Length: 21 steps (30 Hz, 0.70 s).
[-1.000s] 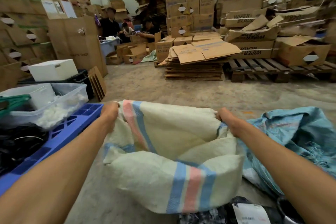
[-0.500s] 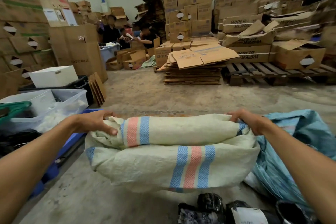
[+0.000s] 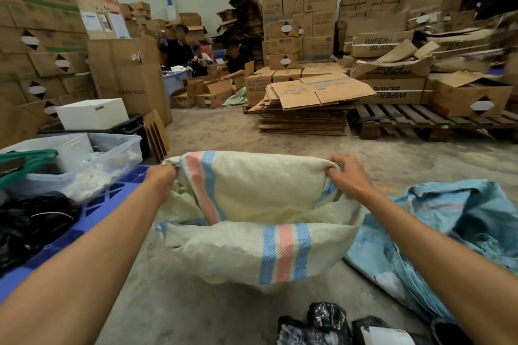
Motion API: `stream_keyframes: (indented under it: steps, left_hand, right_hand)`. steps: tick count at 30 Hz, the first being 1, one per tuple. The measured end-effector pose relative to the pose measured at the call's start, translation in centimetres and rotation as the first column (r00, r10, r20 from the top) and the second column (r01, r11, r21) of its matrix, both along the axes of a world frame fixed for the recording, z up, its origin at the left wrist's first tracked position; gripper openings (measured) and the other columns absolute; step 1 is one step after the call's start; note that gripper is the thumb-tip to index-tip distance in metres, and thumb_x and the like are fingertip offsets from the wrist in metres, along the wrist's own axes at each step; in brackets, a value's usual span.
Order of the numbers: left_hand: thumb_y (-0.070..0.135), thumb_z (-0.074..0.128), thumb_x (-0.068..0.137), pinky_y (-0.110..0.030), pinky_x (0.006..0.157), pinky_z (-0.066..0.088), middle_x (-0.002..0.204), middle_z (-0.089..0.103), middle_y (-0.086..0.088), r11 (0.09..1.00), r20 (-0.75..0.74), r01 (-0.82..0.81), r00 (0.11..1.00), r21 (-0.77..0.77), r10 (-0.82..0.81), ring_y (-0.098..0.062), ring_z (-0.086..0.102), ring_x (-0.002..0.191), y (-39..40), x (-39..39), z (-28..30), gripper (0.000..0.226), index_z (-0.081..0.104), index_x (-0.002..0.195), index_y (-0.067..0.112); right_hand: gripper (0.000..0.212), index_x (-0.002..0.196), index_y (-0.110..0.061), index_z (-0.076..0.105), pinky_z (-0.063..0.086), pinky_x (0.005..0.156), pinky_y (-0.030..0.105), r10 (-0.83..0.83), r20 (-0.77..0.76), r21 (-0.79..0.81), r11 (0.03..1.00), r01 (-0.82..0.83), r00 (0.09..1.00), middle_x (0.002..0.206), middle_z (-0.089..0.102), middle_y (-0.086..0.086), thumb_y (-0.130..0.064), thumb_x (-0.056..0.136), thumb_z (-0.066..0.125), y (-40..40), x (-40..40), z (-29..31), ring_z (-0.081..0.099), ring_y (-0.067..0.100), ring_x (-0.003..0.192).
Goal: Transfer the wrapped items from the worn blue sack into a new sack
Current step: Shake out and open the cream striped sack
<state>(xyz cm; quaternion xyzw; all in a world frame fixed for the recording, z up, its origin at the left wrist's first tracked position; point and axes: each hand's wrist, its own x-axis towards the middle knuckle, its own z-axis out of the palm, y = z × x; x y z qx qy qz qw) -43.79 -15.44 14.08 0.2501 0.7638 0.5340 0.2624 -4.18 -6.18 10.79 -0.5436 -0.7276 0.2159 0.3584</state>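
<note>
A warehouse of stacked brown cardboard boxes fills the top of the frame, with a dusty concrete floor (image 3: 224,131) running down to the bottom edge. At centre frame a cream woven plastic sack with blue and pink stripes (image 3: 252,249) is held mouth-open above the floor: the left hand (image 3: 162,176) has its fingers curled round the rim at centre left, and the right hand (image 3: 347,176) pinches the opposite rim at centre right, fingers clamped on the cloth. The fabric looks light, limp and a little slick, so it will likely sag shut unless the rim is gripped in bunched folds at two opposite points, as here. The worn pale-blue woven sack (image 3: 448,232) lies crumpled on the floor at lower right, touching the cream sack's side. Dark plastic-wrapped packets (image 3: 328,322), one with a white label, lie at the bottom centre, near the person; they seem soft and light enough to grab one-handed. A blue plastic pallet (image 3: 92,221) at lower left carries a clear plastic bin (image 3: 117,157) and black bags, crowding the left side. Other people work among boxes far back.
</note>
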Motion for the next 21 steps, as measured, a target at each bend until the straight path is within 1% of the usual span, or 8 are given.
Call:
stream_keyframes:
  steps: [4, 6, 10, 13, 15, 17, 19, 21]
  left_hand:
    - [0.032, 0.051, 0.083, -0.043, 0.076, 0.058, 0.105, 0.069, -0.012, 0.976, 0.338, -0.104, 0.94, 0.191, 0.034, -0.03, 0.067, 0.087, 3.8, -2.6, -3.4, 0.04, 0.062, 0.115, 0.011]
    - [0.039, 0.041, 0.093, -0.043, 0.089, 0.052, 0.118, 0.063, -0.012, 0.97, 0.346, -0.158, 0.934, 0.184, 0.086, -0.031, 0.062, 0.098, 1.0, 1.4, -1.7, 0.044, 0.059, 0.122, 0.012]
    - [0.043, 0.029, 0.104, -0.034, 0.086, 0.04, 0.134, 0.053, -0.013, 0.958, 0.307, -0.259, 0.928, 0.122, 0.212, -0.03, 0.053, 0.119, 0.6, 3.2, -3.5, 0.054, 0.045, 0.14, 0.007]
    - [0.042, 0.031, 0.104, -0.032, 0.08, 0.038, 0.131, 0.056, -0.013, 0.952, 0.354, -0.269, 0.913, 0.146, 0.204, -0.028, 0.054, 0.108, 0.1, 3.8, -4.1, 0.052, 0.049, 0.136, 0.005]
    - [0.042, 0.034, 0.103, -0.032, 0.08, 0.039, 0.124, 0.058, -0.011, 0.954, 0.399, -0.252, 0.901, 0.16, 0.171, -0.026, 0.054, 0.101, 0.1, 3.5, -4.5, 0.051, 0.052, 0.133, 0.006]
    - [0.046, 0.038, 0.101, -0.033, 0.08, 0.044, 0.121, 0.062, -0.008, 0.954, 0.475, -0.241, 0.87, 0.181, 0.13, -0.025, 0.056, 0.097, 0.2, 2.9, -5.1, 0.05, 0.056, 0.13, 0.009]
    - [0.05, 0.042, 0.099, -0.034, 0.079, 0.047, 0.118, 0.064, -0.009, 0.944, 0.51, -0.257, 0.851, 0.208, 0.12, -0.026, 0.059, 0.095, 0.0, 2.0, -5.6, 0.051, 0.057, 0.127, 0.01]
    - [0.052, 0.041, 0.1, -0.035, 0.081, 0.049, 0.112, 0.062, -0.008, 0.926, 0.54, -0.296, 0.832, 0.235, 0.129, -0.025, 0.058, 0.095, -0.1, 0.7, -6.0, 0.052, 0.056, 0.126, 0.01]
  right_hand:
    - [0.025, 0.109, -0.031, 0.066, 0.04, 0.089, 0.042, -0.223, 0.274, 0.234, 0.959, 0.16, 0.935, 0.1, 0.038, 0.001, -0.028, 0.087, 0.056, -0.8, -2.5, -1.6, 0.042, 0.027, 0.106]
    - [0.023, 0.108, -0.026, 0.066, 0.047, 0.077, 0.04, -0.252, 0.199, 0.362, 0.917, 0.168, 0.947, 0.093, 0.042, 0.002, -0.026, 0.087, 0.056, -1.5, -3.8, -2.1, 0.049, 0.026, 0.093]
    - [0.026, 0.112, -0.018, 0.05, 0.042, 0.056, 0.029, -0.057, -0.033, 0.565, 0.822, 0.066, 0.998, 0.074, 0.049, -0.003, -0.014, 0.088, 0.061, -4.0, -7.4, -3.7, 0.049, 0.015, 0.064]
    - [0.018, 0.104, -0.013, 0.059, 0.047, 0.068, 0.03, 0.166, 0.213, 0.709, 0.652, -0.269, 0.963, 0.084, 0.062, 0.003, -0.018, 0.086, 0.061, -6.2, -10.7, -6.9, 0.056, 0.017, 0.076]
    - [0.023, 0.109, -0.012, 0.063, 0.051, 0.078, 0.031, 0.35, 0.372, 0.483, 0.718, -0.501, 0.86, 0.098, 0.068, 0.004, -0.02, 0.091, 0.052, -6.6, -13.0, -9.7, 0.062, 0.018, 0.089]
    - [0.034, 0.124, -0.014, 0.057, 0.044, 0.096, 0.032, 0.472, 0.337, 0.056, 0.854, -0.518, 0.814, 0.121, 0.063, 0.006, -0.023, 0.095, 0.041, -6.2, -14.7, -11.9, 0.056, 0.021, 0.112]
    - [0.039, 0.132, -0.015, 0.05, 0.04, 0.102, 0.035, 0.542, 0.365, -0.301, 0.838, -0.455, 0.757, 0.13, 0.058, 0.012, -0.027, 0.098, 0.034, -5.1, -15.4, -13.9, 0.053, 0.027, 0.121]
    - [0.045, 0.14, -0.015, 0.043, 0.04, 0.106, 0.04, 0.623, 0.528, -0.525, 0.773, -0.356, 0.577, 0.138, 0.053, 0.016, -0.032, 0.098, 0.038, -4.2, -15.0, -15.4, 0.052, 0.033, 0.126]
